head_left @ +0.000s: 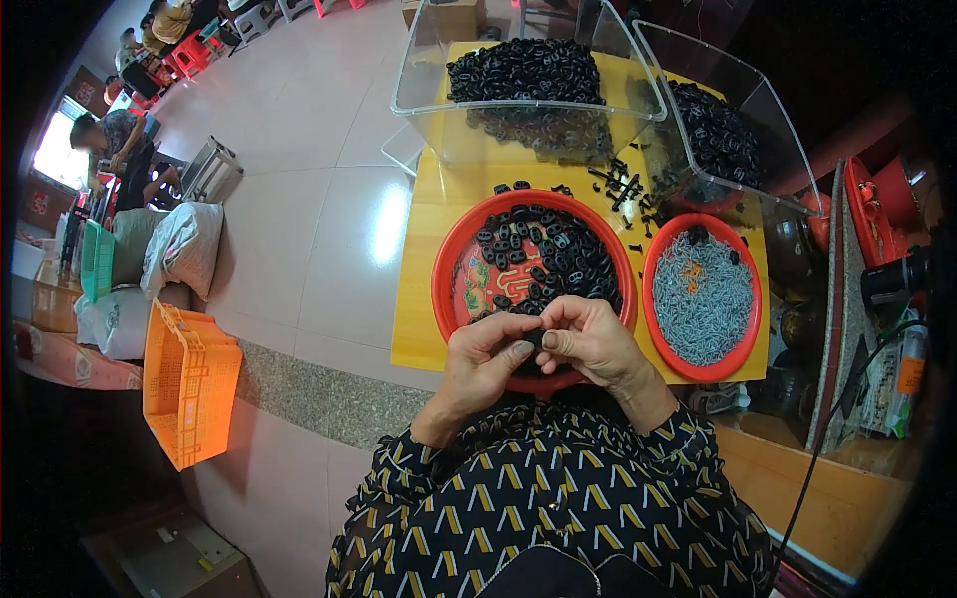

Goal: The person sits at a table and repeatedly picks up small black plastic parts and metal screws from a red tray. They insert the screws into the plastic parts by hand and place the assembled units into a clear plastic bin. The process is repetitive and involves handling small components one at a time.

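My left hand (478,367) and my right hand (600,349) meet over the near edge of a round red tray (440,261). Between their fingertips is a small black plastic piece (534,339), pinched from both sides and mostly hidden by the fingers. Many black oval plastic pieces with holes (573,261) lie in the tray, heaped toward its right, and a printed pattern shows on its floor at the left. Beside my right hand stands a red oval tray (650,311) full of thin silvery screws (703,319), with a few orange bits among them.
Two clear plastic bins (439,135) (783,120) of black parts stand at the back of the yellow table (419,299). Loose black pegs (626,189) lie before them. An orange crate (189,389) and stuffed sacks (184,249) sit on the left floor; people work farther off.
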A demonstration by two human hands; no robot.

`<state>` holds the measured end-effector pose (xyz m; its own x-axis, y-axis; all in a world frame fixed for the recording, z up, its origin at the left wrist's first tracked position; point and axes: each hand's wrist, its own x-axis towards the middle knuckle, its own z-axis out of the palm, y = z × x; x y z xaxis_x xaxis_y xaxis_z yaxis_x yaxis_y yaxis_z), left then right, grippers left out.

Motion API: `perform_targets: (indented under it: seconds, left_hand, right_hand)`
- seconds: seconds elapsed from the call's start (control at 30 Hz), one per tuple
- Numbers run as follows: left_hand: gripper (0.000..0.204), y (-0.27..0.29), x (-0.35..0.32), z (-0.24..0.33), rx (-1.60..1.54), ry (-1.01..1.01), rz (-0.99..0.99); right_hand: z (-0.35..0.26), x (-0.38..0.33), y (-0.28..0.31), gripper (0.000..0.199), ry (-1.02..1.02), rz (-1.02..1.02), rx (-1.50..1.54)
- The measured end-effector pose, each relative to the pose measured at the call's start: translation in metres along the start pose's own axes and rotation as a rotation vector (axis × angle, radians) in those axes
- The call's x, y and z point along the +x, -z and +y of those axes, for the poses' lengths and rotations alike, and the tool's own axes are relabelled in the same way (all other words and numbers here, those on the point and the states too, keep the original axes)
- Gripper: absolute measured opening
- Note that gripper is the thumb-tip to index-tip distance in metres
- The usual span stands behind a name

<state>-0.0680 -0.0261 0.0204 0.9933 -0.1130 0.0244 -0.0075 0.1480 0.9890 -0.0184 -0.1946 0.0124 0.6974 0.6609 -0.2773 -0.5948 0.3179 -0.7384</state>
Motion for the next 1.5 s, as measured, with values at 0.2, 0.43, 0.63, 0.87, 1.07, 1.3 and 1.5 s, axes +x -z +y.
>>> perform_targets:
  seconds: [0.2, 0.43, 0.63, 0.87, 1.07, 1.3, 1.5]
  left_hand:
    - [0.023, -0.001, -0.001, -0.002, 0.044, -0.038, 0.015]
    - [0.023, -0.004, 0.002, -0.001, 0.182, -0.118, 0.012]
    - [0.024, -0.001, 0.004, -0.011, 0.145, -0.111, 0.037]
    - [0.028, 0.003, 0.001, -0.019, -0.276, -0.061, 0.059]
    - [0.03, 0.008, -0.003, -0.028, -0.27, -0.068, 0.05]
    - [0.029, 0.007, -0.007, -0.026, -0.268, -0.012, 0.085]
    - [0.029, 0.002, -0.015, -0.019, -0.015, 0.019, 0.054]
  right_hand:
    - [-0.001, 0.002, -0.001, 0.015, -0.021, -0.023, -0.001]
    - [-0.005, 0.005, 0.001, 0.014, -0.033, -0.049, -0.019]
    - [0.0, 0.009, 0.002, 0.012, -0.006, -0.03, -0.014]
    - [-0.01, 0.01, -0.005, 0.014, -0.06, -0.009, 0.079]
    - [-0.008, 0.003, -0.002, 0.016, -0.059, 0.023, -0.004]
    - [-0.006, -0.001, -0.01, 0.016, -0.063, 0.049, -0.039]
    - [-0.007, -0.006, -0.02, 0.012, -0.077, 0.098, -0.259]
